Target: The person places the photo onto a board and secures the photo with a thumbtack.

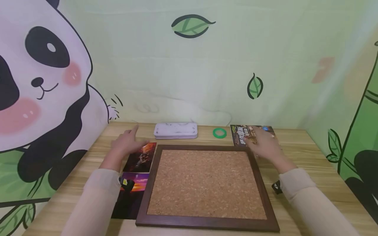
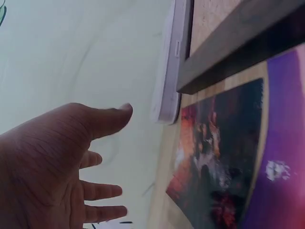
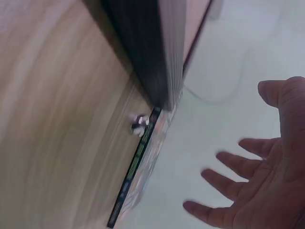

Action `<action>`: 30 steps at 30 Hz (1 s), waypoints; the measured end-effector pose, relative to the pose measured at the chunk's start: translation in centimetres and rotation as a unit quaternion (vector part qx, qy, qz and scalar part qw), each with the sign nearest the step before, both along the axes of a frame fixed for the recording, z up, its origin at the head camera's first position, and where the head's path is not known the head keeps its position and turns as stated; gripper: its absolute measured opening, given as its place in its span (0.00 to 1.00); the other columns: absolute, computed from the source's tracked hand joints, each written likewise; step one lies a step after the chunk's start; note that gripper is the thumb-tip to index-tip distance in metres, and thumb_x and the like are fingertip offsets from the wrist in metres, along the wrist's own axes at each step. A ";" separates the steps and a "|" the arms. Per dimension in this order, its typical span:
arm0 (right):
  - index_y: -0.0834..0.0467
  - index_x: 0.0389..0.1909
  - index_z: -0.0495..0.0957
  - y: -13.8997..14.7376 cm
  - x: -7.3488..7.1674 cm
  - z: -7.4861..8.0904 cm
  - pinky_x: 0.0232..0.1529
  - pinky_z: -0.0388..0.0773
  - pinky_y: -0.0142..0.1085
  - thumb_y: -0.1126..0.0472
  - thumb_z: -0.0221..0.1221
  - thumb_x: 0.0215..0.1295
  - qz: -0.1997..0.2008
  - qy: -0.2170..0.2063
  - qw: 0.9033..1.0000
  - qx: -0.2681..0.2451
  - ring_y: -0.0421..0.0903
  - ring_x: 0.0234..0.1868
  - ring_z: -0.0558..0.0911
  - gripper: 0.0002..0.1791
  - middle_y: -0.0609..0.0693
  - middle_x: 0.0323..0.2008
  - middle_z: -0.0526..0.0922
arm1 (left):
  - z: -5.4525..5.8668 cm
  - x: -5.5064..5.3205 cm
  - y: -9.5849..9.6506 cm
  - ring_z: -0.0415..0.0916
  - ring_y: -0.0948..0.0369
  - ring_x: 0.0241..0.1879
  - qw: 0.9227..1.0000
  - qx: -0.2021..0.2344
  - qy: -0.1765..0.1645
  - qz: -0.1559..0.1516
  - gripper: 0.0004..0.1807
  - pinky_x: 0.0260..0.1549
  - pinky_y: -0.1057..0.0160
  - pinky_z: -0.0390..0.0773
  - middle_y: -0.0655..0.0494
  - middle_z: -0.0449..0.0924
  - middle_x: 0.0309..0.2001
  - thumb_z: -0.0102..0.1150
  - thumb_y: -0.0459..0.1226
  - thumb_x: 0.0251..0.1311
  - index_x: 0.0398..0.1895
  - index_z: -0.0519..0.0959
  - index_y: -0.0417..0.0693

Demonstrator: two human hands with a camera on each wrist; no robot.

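A corkboard (image 1: 206,183) in a dark brown wooden frame lies flat on the table between my two hands. My left hand (image 1: 124,144) hovers over the far left part, fingers spread, thumb pointing toward the board. Below it lies a dark print with fiery orange (image 1: 141,159). My right hand (image 1: 264,144) is held beyond the board's far right corner, fingers apart, overlapping a colourful printed sheet (image 1: 237,136) in the head view. Both wrist views show the left palm (image 2: 52,162) and the right palm (image 3: 262,191) with nothing in them.
A purple sunset print (image 1: 130,200) lies along the board's left side. Behind the board are a white flat case (image 1: 176,130) and a green tape roll (image 1: 220,133). A small shiny object (image 3: 139,125) lies by the printed sheet. A panda-patterned cloth wall (image 1: 165,75) closes the back.
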State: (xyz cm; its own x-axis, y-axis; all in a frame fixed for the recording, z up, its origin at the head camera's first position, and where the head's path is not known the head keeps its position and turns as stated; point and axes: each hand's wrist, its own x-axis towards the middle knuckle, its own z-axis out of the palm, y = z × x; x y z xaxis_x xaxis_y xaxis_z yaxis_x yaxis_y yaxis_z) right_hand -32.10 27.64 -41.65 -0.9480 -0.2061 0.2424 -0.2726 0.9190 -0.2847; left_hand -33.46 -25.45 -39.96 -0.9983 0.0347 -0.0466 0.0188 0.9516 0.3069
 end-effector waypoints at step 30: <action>0.61 0.55 0.80 6.1 1.7 -5.2 0.48 0.72 0.46 0.51 0.62 0.71 0.055 -0.125 0.970 -0.203 0.50 0.47 0.77 0.20 0.54 0.45 0.82 | -5.9 0.4 -1.8 0.70 0.35 0.56 0.991 0.101 0.019 0.088 0.46 0.53 0.38 0.71 0.25 0.69 0.59 0.67 0.54 0.57 0.68 0.64 0.30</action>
